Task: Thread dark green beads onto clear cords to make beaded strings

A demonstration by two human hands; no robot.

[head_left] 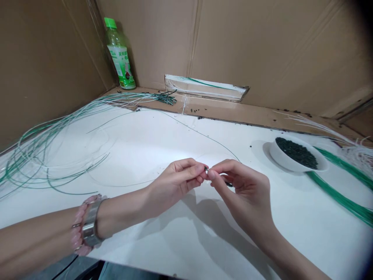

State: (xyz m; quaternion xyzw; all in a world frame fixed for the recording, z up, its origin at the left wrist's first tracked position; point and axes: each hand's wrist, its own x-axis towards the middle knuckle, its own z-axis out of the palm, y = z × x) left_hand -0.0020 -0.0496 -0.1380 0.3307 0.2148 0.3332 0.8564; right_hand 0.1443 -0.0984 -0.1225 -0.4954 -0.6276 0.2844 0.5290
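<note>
My left hand (pixel 182 177) and my right hand (pixel 247 184) meet in front of me above the white tabletop (pixel 140 147), both closed in a pinch. A tiny dark piece (pixel 206 168) shows at the left fingertips, touching or almost touching the right fingertips. What the right thumb and forefinger grip is too small to make out. More dark pieces (pixel 229 184) show beneath the curled right fingers; whether they are held is unclear. One thin green wire (pixel 201 133) curves across the table and passes out of sight behind my right hand. A pale strand (pixel 128 185) runs toward my left hand.
On the right, a white bowl (pixel 276 157) holds small dark pieces, near green wire coils (pixel 340 198) and white strands (pixel 358 155). A green and white wire bundle (pixel 43 144) spreads over the left. A green-capped bottle (pixel 119 58) stands against the cardboard wall (pixel 151 42), which has a slot.
</note>
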